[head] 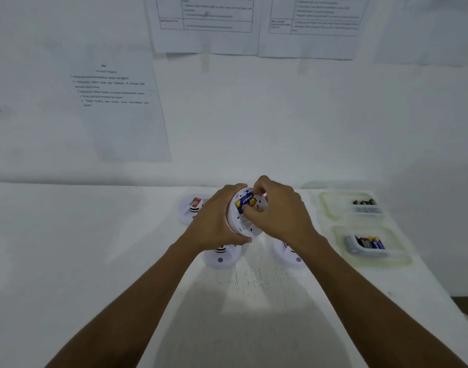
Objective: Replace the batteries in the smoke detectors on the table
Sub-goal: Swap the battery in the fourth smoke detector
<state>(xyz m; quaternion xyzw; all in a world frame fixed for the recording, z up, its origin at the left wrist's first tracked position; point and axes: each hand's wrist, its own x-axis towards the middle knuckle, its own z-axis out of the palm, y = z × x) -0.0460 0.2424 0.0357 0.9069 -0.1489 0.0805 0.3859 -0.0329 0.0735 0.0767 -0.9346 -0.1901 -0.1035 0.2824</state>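
The white table point(68, 261) carries everything below the grip. To the right of the hands sit two clear containers, the near one point(402, 258) and the far one point(323, 200), each holding batteries within easy reach. Three other smoke detectors lie under and left of the hands. The left hand point(214, 221) wraps the lifted smoke detector point(243, 224), tilting its open back towards the eyes, likely for access. The right hand point(278, 211) pinches the blue-and-yellow battery point(245, 201) at the compartment.
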